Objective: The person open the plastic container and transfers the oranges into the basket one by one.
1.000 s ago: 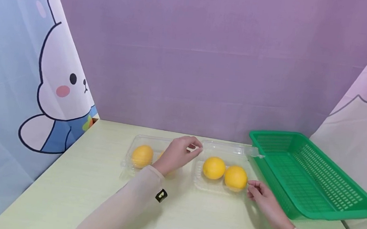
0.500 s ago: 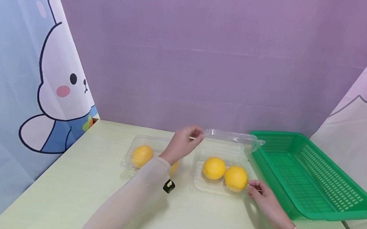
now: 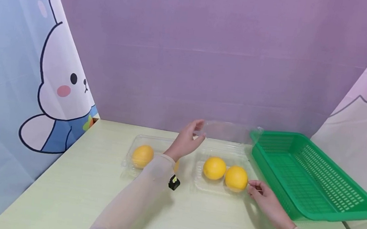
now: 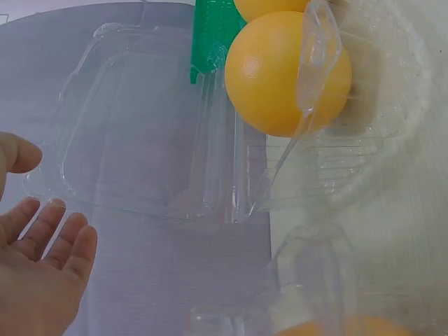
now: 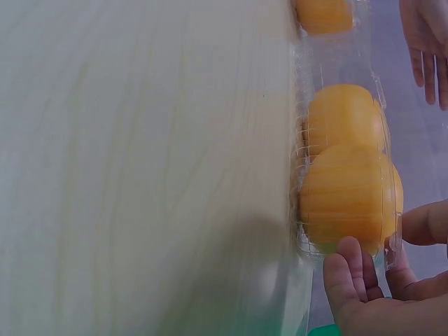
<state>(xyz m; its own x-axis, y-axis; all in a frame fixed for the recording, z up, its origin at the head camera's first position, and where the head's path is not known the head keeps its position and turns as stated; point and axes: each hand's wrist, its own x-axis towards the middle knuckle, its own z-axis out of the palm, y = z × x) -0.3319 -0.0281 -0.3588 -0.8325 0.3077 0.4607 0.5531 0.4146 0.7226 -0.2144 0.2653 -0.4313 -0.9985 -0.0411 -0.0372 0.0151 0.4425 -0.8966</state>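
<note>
A clear plastic clamshell box [image 3: 201,185] stands on the table with its lid [image 3: 226,131] raised at the back. Two oranges lie inside, a left orange [image 3: 214,168] and a right orange [image 3: 236,178]. My left hand [image 3: 185,141] is at the lid's left end. In the left wrist view its thumb and fingers are apart, close to the lid's corner; whether they touch it I cannot tell. My right hand [image 5: 392,294] pinches the box's right end between thumb and fingers, beside the right orange.
Left of it stands a second clear box [image 3: 129,157], its lid down, with an orange [image 3: 143,156] and another partly hidden behind my left arm. A green plastic basket [image 3: 307,211] sits on the right. A purple cloth [image 3: 222,59] hangs behind the table.
The box's lid has swung upward. My left hand has risen with it, and its thumb and fingers have spread from a pinch at the lid's edge. The right hand has kept its place.
</note>
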